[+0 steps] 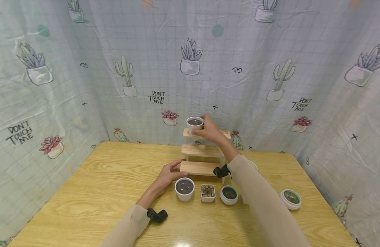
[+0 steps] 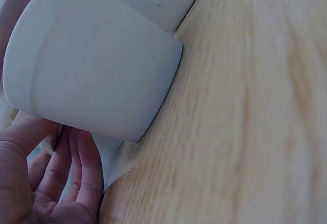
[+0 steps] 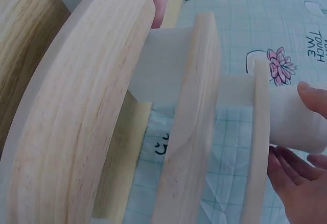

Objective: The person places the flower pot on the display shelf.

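Observation:
A three-step wooden shelf stand with white supports stands towards the back of the table. My right hand holds a round white pot of dark soil by its sides, at the left end of the top step. In the right wrist view that pot sits against the top board, with thumb and fingers on opposite sides. My left hand grips the left end of the bottom step. A larger white pot partly hides those fingers in the left wrist view.
Along the stand's front are the larger soil pot, a square pebble-filled pot and a round green-topped pot. Another green-topped pot stands farther right. My right sleeve partly covers a white pot. A printed curtain hangs behind.

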Tool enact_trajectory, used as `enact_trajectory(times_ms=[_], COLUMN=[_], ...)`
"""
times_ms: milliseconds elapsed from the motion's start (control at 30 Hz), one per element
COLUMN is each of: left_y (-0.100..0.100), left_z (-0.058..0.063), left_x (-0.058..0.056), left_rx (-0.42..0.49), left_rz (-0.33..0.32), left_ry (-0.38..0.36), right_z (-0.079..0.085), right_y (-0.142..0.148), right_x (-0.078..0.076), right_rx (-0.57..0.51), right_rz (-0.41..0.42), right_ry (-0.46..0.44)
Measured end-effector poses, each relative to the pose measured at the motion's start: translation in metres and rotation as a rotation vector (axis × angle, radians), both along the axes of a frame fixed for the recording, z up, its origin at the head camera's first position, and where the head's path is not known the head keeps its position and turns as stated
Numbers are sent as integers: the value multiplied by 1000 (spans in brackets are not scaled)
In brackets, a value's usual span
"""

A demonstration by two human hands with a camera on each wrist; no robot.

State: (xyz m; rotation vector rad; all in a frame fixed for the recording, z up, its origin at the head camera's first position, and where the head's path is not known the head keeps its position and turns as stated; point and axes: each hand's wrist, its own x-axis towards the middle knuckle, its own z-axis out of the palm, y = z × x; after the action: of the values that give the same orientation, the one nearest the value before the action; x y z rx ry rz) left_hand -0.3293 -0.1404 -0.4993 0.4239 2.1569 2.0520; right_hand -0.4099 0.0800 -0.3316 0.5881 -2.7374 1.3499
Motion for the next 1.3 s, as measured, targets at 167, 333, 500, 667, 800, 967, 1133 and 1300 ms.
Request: enact_trajectory(times_ms=[167, 333, 500, 667, 800, 967, 1133, 1300], left_y=[0, 0, -1, 0, 1, 1, 1, 1], left_z=[0, 1, 1, 1, 1, 0, 0, 0], left_x=[1, 1, 3, 4, 5, 5, 6, 5], left_rx=[-7, -6, -30, -16, -18, -9, -11, -11], left_rz=[8, 16, 18, 27, 40, 29, 32, 29], left_ry=[0, -5, -10, -10, -6, -3, -8, -11], right_z=[1, 3, 2, 0, -3, -9, -20, -33], right_y=[12, 27, 47, 68, 85, 106, 128, 148], right_x=[8, 21, 34, 45, 56, 74, 89, 101], right_rx=[-36, -24, -1, 2, -24, -54, -60, -45], right_rz=[2, -5, 0, 24, 26, 17, -3, -47], right_ry=[-35, -48, -36, -7, 9, 2, 3, -13])
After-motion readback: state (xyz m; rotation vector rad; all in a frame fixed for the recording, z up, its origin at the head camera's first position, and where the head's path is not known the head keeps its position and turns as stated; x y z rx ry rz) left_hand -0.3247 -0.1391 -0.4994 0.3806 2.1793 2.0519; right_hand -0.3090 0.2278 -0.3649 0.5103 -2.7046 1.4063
